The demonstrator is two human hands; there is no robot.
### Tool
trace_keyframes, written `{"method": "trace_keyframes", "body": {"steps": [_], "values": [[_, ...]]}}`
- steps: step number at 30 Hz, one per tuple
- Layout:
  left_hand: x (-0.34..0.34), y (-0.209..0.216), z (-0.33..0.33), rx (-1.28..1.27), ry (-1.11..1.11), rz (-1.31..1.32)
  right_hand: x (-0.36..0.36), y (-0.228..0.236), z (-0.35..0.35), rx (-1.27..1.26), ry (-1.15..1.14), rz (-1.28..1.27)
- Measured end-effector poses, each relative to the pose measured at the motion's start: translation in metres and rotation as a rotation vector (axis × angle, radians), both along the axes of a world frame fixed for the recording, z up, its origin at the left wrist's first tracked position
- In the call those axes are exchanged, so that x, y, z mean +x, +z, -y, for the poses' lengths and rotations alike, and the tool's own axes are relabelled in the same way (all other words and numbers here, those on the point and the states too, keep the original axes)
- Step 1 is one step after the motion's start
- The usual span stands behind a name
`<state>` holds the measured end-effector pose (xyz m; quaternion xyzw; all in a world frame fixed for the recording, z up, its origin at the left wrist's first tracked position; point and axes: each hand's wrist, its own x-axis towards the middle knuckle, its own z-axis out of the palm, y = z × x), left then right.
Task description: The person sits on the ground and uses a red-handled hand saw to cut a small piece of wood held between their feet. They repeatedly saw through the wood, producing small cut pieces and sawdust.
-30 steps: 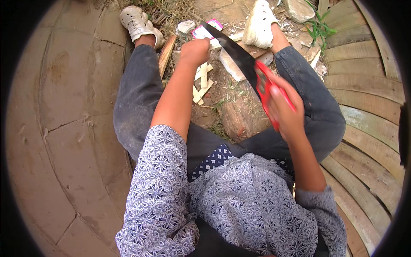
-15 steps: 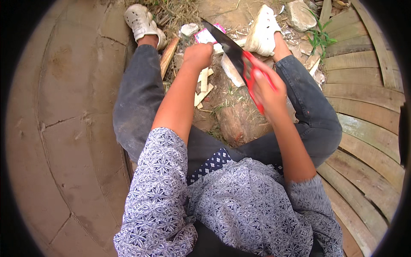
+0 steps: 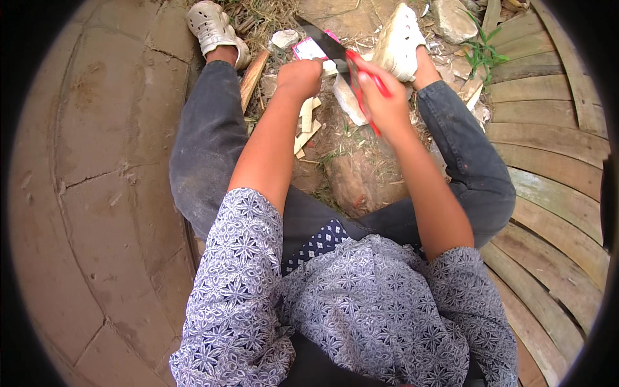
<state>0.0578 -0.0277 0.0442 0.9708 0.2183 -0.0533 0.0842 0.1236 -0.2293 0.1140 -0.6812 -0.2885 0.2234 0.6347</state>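
A handsaw with a red handle (image 3: 355, 76) and dark blade (image 3: 320, 38) slants up and to the left. My right hand (image 3: 385, 98) is closed around its handle, slightly blurred. To the left, my left hand (image 3: 299, 79) makes a fist on a pale strip of wood (image 3: 330, 67), of which only a short end shows beside the fingers. The saw blade crosses close to that end. Just beyond the fist lies a pink and white packet (image 3: 308, 50), partly hidden behind the blade.
Pale wood offcuts (image 3: 307, 134) and a whitish stone (image 3: 349, 102) lie between my legs. A larger rock (image 3: 454, 20) sits beyond my right shoe (image 3: 400, 45). Wooden slats (image 3: 541, 138) line the right, a cracked brown surface (image 3: 122, 213) the left. A wood piece (image 3: 254, 80) rests by my left leg.
My right hand has pushed the saw forward and to the left, away from my body. The left fist has stayed almost in place.
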Motion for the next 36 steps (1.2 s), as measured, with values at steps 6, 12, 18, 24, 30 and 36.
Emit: {"method": "trace_keyframes", "body": {"steps": [6, 12, 18, 24, 30, 36], "values": [[-0.007, 0.014, -0.001, -0.017, 0.037, 0.003, -0.068, 0.079, 0.15, -0.208, 0.008, -0.031], [-0.006, 0.003, 0.009, -0.02, 0.032, 0.038, -0.02, 0.023, 0.024, -0.01, 0.004, 0.029], [-0.004, 0.011, 0.004, -0.024, 0.008, 0.023, -0.017, 0.011, 0.025, -0.065, 0.006, 0.024], [-0.012, 0.005, -0.002, -0.002, 0.037, 0.041, -0.078, 0.069, 0.159, -0.283, -0.014, -0.038], [-0.001, 0.001, 0.006, 0.023, 0.034, 0.089, -0.035, 0.027, 0.067, -0.033, -0.03, 0.339], [-0.007, -0.003, 0.003, 0.009, 0.039, 0.064, -0.038, 0.024, 0.058, -0.098, 0.034, -0.048]]}}
